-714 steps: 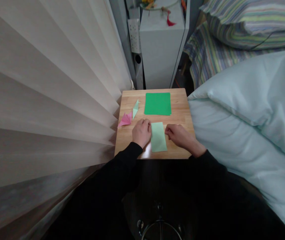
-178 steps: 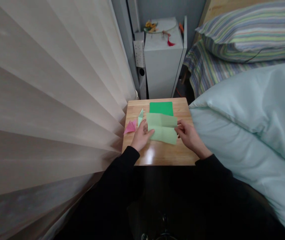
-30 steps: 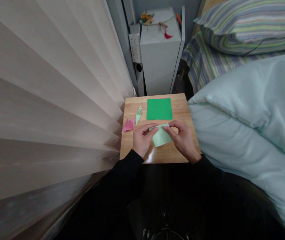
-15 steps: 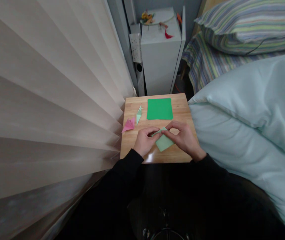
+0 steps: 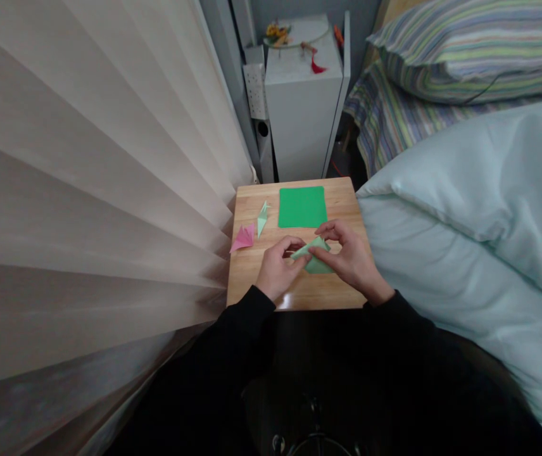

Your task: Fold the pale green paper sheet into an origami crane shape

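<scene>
A folded piece of light green paper (image 5: 317,261) is held just above the small wooden table (image 5: 252,278), between both hands. My left hand (image 5: 278,269) pinches its left edge with curled fingers. My right hand (image 5: 351,258) grips its right side, fingers wrapped over the top. Part of the paper is hidden under my right fingers.
A dark green square of paper (image 5: 302,206) lies at the table's far side. A small light green folded figure (image 5: 262,218) and a pink folded figure (image 5: 243,237) sit at the left edge. A pleated curtain (image 5: 90,190) hangs left, a pale duvet (image 5: 470,221) right, a white cabinet (image 5: 302,107) behind.
The light green paper went from a flat folded strip, through an unfolded creased sheet, to a small folded shape. In the last second both hands closed in and lifted it slightly.
</scene>
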`<state>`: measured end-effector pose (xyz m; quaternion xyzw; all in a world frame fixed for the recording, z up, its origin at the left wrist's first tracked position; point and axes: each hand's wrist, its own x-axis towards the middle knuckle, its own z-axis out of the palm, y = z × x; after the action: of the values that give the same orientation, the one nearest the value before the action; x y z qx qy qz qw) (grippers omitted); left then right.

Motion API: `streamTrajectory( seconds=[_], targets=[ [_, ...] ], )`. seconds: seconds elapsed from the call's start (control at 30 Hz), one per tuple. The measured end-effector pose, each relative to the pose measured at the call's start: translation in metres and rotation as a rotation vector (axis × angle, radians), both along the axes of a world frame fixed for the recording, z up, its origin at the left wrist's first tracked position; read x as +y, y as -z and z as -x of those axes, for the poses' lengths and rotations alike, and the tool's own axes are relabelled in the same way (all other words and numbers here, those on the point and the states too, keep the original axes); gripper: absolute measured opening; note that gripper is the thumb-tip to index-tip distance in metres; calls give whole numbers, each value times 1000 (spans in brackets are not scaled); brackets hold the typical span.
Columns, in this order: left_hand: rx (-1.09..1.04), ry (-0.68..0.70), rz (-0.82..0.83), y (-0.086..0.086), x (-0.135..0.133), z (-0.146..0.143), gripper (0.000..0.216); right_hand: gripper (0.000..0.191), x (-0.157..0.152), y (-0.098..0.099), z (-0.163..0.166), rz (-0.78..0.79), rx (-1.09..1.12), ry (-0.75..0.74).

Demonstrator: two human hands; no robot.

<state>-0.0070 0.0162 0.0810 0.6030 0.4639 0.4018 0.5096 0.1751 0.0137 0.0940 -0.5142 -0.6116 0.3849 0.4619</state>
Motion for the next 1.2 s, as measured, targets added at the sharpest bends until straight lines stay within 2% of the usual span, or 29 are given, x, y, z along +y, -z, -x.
streamTrajectory(
  seconds=[0.1,0.2,0.3,0.57,0.9,1.2],
  targets=[
    [-28,-25,-71,2,-1,-1,12,28,-2,-1,3,-35,-20,-21],
    [-40,-96,-95,5,-1,-1,7,31,-3,-2,4,-82,-3,41],
    [-79,-137,-110,6,0,0,9,23,-5,-6,4,-116,-19,49],
    [-83,-92,-74,0,1,0,11,20,-9,-15,4,-142,-96,24],
    [-95,-30,20,-4,2,3,20,15,-7,-10,4,-116,16,9],
    [-62,36,20,-9,4,5,19,24,-4,-8,2,30,109,-3]
  ],
)
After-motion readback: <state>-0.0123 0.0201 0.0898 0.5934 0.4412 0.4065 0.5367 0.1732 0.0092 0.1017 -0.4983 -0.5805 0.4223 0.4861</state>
